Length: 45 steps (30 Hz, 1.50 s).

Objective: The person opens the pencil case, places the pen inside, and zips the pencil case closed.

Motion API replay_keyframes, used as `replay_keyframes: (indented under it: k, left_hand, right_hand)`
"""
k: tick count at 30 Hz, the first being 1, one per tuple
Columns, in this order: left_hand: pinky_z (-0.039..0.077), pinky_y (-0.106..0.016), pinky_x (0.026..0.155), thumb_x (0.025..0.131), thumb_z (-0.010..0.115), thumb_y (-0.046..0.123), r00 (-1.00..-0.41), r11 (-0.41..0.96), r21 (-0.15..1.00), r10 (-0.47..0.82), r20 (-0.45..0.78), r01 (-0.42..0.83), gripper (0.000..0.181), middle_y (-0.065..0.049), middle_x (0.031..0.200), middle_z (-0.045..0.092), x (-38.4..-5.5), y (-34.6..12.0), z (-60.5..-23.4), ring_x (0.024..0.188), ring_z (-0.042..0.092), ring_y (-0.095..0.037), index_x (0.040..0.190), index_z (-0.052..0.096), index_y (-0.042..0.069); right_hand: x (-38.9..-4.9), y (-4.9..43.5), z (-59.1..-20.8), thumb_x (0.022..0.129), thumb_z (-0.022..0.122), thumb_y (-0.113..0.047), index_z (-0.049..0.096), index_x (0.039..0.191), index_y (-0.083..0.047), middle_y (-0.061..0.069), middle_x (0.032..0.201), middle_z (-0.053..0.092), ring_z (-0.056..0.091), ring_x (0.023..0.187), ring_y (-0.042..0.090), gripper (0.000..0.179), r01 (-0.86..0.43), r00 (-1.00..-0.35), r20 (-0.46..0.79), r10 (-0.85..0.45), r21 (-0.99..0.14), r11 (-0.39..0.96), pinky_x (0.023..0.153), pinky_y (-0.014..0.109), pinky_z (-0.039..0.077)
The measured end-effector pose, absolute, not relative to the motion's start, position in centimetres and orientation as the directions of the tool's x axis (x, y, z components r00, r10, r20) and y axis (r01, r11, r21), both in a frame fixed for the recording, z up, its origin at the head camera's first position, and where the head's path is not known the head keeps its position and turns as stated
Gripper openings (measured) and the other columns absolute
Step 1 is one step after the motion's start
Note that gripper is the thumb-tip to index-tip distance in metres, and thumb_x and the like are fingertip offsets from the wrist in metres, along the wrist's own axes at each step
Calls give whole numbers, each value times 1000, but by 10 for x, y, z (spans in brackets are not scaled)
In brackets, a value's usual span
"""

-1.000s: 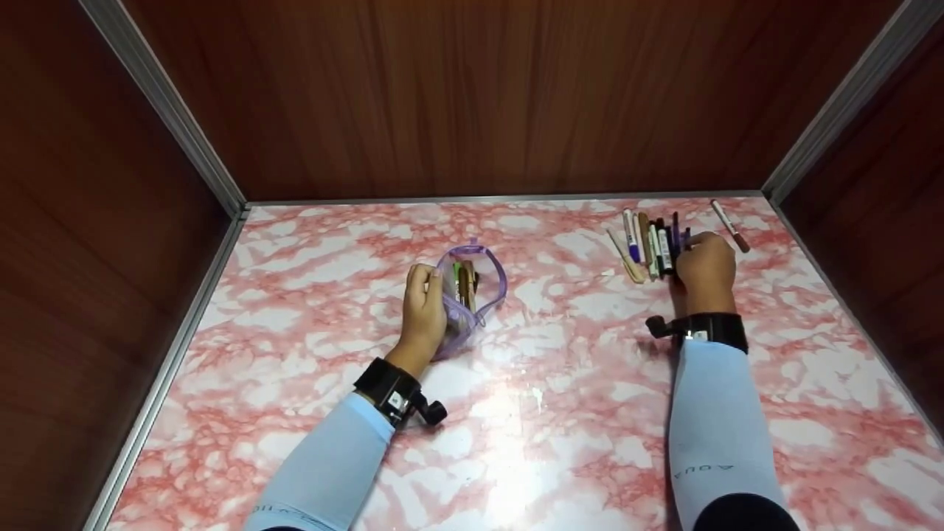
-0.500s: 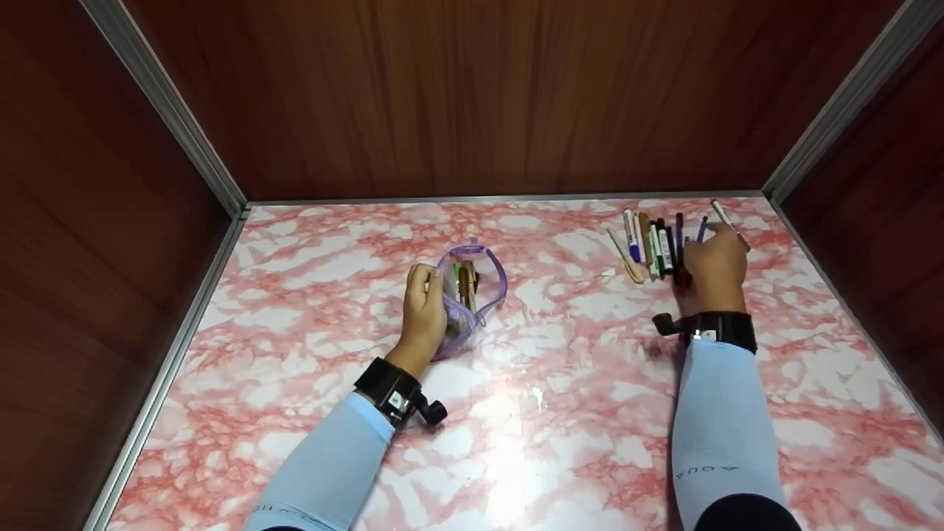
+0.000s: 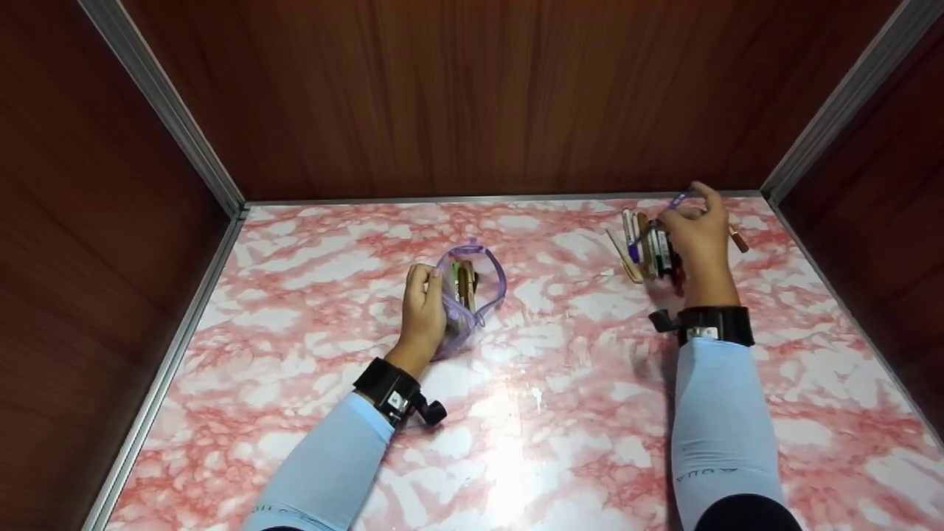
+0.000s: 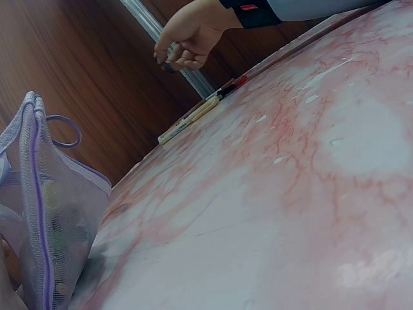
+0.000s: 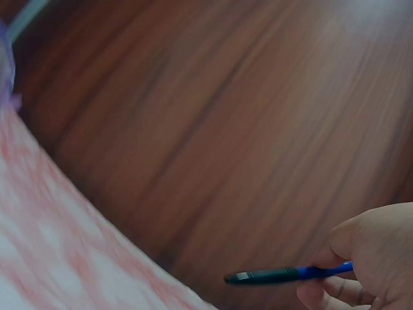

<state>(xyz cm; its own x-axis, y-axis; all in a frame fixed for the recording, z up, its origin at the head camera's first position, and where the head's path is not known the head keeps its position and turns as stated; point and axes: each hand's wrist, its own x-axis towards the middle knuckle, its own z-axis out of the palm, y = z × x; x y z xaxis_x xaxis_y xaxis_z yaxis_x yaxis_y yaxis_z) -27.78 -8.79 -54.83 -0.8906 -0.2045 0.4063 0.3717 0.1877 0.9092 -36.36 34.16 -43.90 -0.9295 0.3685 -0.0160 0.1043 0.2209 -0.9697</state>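
Note:
My left hand (image 3: 425, 306) grips the near left rim of a see-through mesh pencil pouch (image 3: 503, 284) with purple trim. The pouch gapes upward, with several pens and markers (image 3: 466, 284) inside, one of them green. In the left wrist view its mesh wall (image 4: 71, 206) and purple zipper edge fill the left side. Over at the right, my right hand (image 3: 700, 232) pinches a blue pen (image 3: 679, 199) between thumb and fingers, raised above the table. The right wrist view shows this pen (image 5: 264, 276) with its dark end pointing left.
Beneath the right hand lies a row of several markers (image 3: 641, 240), partly covered by it. A cream pen (image 3: 625, 258) slants at the row's left, and a brown-capped marker (image 3: 738, 239) lies to the right. Wood panels (image 3: 501, 96) wall the marbled table (image 3: 560, 383).
My right hand has picked up the blue pen from the right end of the row and lifted it, turning it leftward. The left hand and pouch have stayed put.

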Motion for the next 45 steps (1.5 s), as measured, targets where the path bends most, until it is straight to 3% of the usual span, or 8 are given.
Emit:
replay_keyframes:
  k: [8, 17, 25, 29, 33, 36, 41, 45]
  left_hand:
    - [43, -30, 90, 118, 51, 11, -895, 197, 911, -197, 400, 363, 23, -4, 102, 47, -278, -89, -548, 96, 48, -15, 96, 53, 3]
    - [44, -30, 91, 118, 51, 11, -890, 179, 910, -206, 406, 374, 23, -5, 103, 48, -278, -88, -548, 97, 49, -15, 97, 54, 2]
    - [45, -30, 94, 117, 50, 8, -891, 182, 910, -204, 404, 371, 21, -6, 104, 50, -279, -88, -547, 99, 50, -16, 99, 56, -1]
    - [45, -30, 94, 117, 51, 9, -884, 182, 905, -209, 418, 385, 21, -6, 103, 50, -278, -88, -548, 99, 50, -16, 99, 56, 0]
    - [45, -30, 95, 117, 51, 9, -881, 185, 904, -218, 421, 386, 22, -6, 103, 50, -277, -88, -547, 99, 50, -15, 97, 56, 0]
    - [44, -30, 94, 117, 51, 9, -884, 183, 907, -217, 414, 380, 23, -6, 103, 50, -277, -88, -547, 100, 50, -15, 96, 55, 0]
    - [43, -29, 92, 117, 51, 10, -888, 182, 912, -223, 402, 367, 23, -4, 103, 49, -278, -88, -547, 99, 49, -15, 96, 55, 1]
    - [43, -29, 92, 117, 51, 9, -882, 176, 908, -226, 414, 381, 23, -4, 103, 48, -279, -88, -548, 99, 49, -16, 96, 55, 1]
  right_hand:
    - [-363, 280, -438, 96, 77, 6, 45, 166, -12, -7, 89, 74, 73, 80, 8, 79, -92, -954, 97, 285, -995, 30, 70, 20, 61]
    - [-361, 201, -466, 91, 77, 15, 49, 154, -2, -5, 85, 75, 74, 73, 8, 71, -244, -956, 233, 179, -969, -41, 71, 22, 62]
    - [-346, 156, -482, 89, 77, 18, 48, 154, 1, 9, 88, 77, 81, 76, 17, 73, -223, -975, 222, 26, -974, -48, 73, 25, 66]
    - [-339, 141, -491, 90, 76, 16, 51, 152, 1, 16, 93, 80, 80, 77, 16, 68, -192, -980, 192, -52, -981, 0, 75, 26, 66]
    - [-329, 128, -498, 91, 76, 11, 55, 152, 2, 10, 93, 81, 76, 77, 9, 65, -161, -981, 146, -126, -980, 120, 73, 24, 65]
    - [-321, 121, -500, 93, 79, 7, 59, 155, 2, 12, 97, 84, 76, 81, 8, 65, -154, -973, 110, -205, -965, 210, 74, 22, 64]
    - [-314, 116, -499, 97, 82, 4, 54, 165, 0, 21, 113, 85, 82, 98, 20, 73, -259, -922, 128, -366, -906, 335, 83, 18, 63]
    - [-316, 120, -496, 99, 79, 4, 57, 163, -1, 20, 113, 86, 83, 100, 28, 68, -317, -909, 166, -383, -871, 376, 80, 18, 62]
